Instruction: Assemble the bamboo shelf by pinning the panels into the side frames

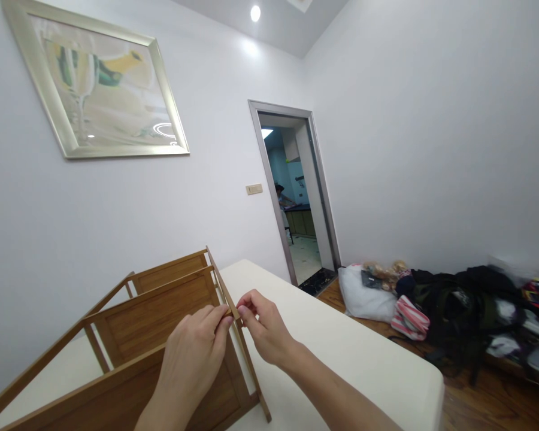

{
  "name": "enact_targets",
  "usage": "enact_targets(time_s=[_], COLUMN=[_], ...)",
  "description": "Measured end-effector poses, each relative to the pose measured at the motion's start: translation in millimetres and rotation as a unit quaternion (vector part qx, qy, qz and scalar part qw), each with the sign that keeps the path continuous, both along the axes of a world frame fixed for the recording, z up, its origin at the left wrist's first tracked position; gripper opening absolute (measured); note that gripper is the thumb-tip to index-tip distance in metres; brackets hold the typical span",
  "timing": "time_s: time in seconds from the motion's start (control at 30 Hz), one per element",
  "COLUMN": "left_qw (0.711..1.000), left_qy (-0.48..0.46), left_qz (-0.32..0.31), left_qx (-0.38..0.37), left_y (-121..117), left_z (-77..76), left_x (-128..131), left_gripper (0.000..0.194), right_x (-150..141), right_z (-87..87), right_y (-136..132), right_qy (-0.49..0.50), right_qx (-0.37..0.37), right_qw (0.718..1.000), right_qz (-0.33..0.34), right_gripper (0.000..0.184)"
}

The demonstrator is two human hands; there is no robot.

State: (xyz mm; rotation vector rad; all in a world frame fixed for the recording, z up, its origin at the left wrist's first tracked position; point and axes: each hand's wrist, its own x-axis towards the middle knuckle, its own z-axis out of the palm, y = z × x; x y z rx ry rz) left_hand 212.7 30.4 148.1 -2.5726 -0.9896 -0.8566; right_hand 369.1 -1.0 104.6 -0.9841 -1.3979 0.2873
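Note:
A brown wooden shelf unit (pixel 155 317) with several framed panels rests on its side on a white table (pixel 341 365). My left hand (pixel 193 347) is closed, its thumb and fingers pinching the wood beside the long right-hand rail (pixel 247 353) of the unit. On the outer side of that rail, my right hand (pixel 265 329) is closed, with thumb and forefinger pressed together against it. Whatever sits between the right fingertips is too small to see. Both hands meet at about the same spot on the rail.
A framed picture (pixel 103 90) hangs on the left wall above the unit. Beyond the table is a doorway (pixel 326 197), with a person (pixel 281 191) in the room behind it. Bags and clothes (pixel 458 305) lie heaped along the right wall, on the wooden floor (pixel 494 395).

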Motion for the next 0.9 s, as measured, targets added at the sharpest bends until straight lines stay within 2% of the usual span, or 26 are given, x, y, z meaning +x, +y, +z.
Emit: enact_targets(time_s=[0.27,0.57,0.9], left_qw=[1.000,1.000,1.000], left_qy=[-0.010,-0.005,-0.005], left_qz=[-0.007,-0.002,-0.007], left_qx=[-0.015,-0.008,0.004], left_y=[0.7,1.7,2.3], left_z=[-1.1,-1.7,-3.4], left_x=[0.4,0.0,2.3], left_gripper=[0.029,0.028,0.029], right_x=[-1.0,-0.3,-2.3], right_z=[0.9,-0.5,5.1], right_y=[-2.0,1.7,-0.7], right_qy=[-0.001,0.001,-0.070], right_qx=[0.002,-0.007,-0.005], right_qw=[1.000,1.000,0.997], right_qz=[-0.016,-0.002,-0.028], right_gripper=[0.010,0.012,0.028])
